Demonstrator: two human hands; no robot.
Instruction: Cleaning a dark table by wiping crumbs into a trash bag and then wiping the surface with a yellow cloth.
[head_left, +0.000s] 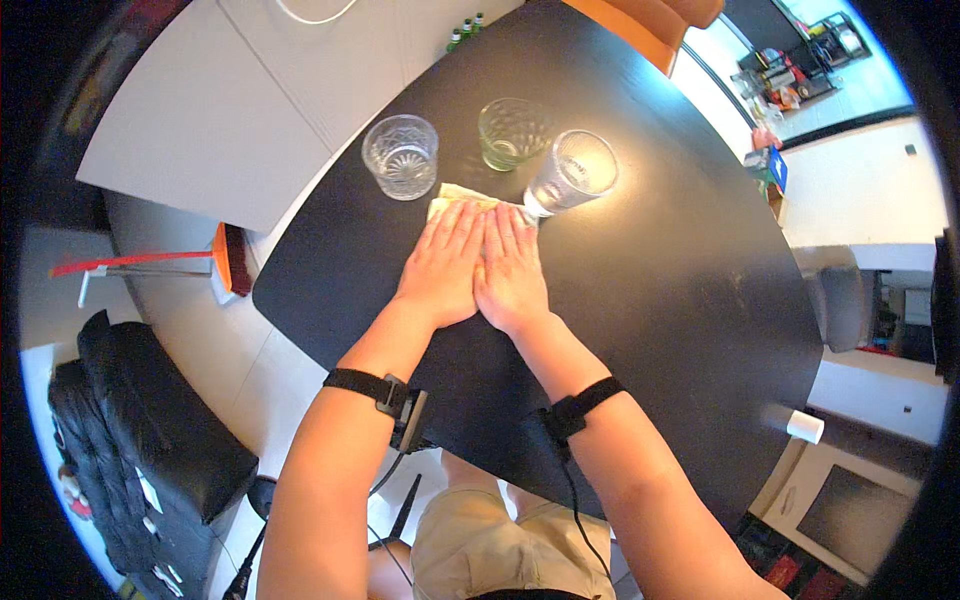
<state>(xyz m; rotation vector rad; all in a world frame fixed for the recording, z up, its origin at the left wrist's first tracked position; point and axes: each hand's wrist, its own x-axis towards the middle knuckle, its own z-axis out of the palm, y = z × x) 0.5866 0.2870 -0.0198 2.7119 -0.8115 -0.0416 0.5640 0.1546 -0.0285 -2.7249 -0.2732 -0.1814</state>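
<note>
Both my hands lie flat, side by side, on a folded pale yellow cloth (450, 196), holding it down against the dark tabletop (660, 315). The fingers of my left hand (444, 262) and my right hand (514, 270) point away from me, and the cloth shows past their tips. Just beyond the cloth, a clear patterned glass tumbler (403, 159) stands to the left. A greenish glass tumbler (510, 135) is in the middle. On the right, a clear drinking glass (574, 172) stands very close to the cloth and my right fingertips.
Several green bottles (466, 31) are beside the far left table edge. A white cylinder (805, 426) sits at the right edge. An orange chair (645, 30) is beyond the table. A broom (229, 259) and a black sofa (161, 405) are at left. Cables hang from wrist-strapped devices (409, 412).
</note>
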